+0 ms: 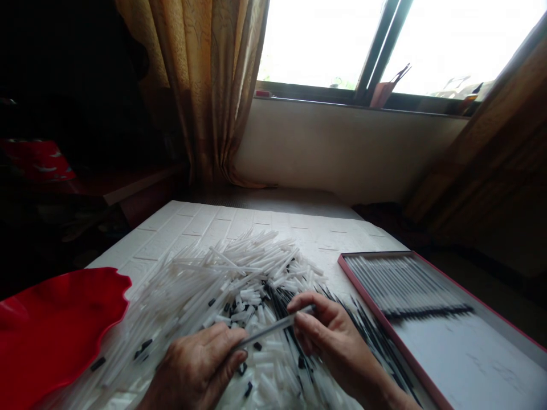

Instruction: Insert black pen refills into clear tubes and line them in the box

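Note:
Between my two hands a translucent pen barrel [273,328] with a dark core lies slanted, its right end higher. My left hand [199,364] pinches the lower left end between thumb and fingers. The other end, which looks dark, is gripped by the thumb and fingers of my right hand [331,339]. Below and around them spreads a pile of white translucent tubes [239,259], with short clear caps [269,356] and small black plugs [143,348] mixed in. Thin black refills [384,341] lie beside and partly behind my right hand.
A red-rimmed tray [372,304] on the right holds a row of assembled pens [405,282]. At the left stands a red wavy-edged basin [55,330]. Everything rests on a white brick-patterned table surface [171,225]. Curtains [205,85] and a window [316,40] are behind.

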The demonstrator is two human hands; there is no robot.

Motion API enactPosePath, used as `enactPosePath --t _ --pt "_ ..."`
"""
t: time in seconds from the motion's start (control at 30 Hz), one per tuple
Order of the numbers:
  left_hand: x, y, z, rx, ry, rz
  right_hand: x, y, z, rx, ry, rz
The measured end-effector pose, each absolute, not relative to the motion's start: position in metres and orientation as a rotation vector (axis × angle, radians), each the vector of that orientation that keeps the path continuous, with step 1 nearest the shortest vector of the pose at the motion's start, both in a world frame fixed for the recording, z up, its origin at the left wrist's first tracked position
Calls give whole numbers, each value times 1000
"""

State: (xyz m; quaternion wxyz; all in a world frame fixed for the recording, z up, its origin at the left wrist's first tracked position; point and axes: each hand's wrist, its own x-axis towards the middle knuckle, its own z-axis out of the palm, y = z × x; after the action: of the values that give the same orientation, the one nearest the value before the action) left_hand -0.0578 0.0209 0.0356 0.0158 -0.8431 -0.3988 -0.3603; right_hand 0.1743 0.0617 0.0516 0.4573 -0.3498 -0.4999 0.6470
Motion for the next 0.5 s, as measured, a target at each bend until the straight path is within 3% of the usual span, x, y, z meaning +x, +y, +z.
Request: enactPosePath --t 0.13,0.5 --pt "-57 21 32 -2637 -1234 -1113 162 54 54 -868 -1259 1707" --pt "-50 14 32 -2682 -1202 -1034 188 77 59 -927 -897 1347"
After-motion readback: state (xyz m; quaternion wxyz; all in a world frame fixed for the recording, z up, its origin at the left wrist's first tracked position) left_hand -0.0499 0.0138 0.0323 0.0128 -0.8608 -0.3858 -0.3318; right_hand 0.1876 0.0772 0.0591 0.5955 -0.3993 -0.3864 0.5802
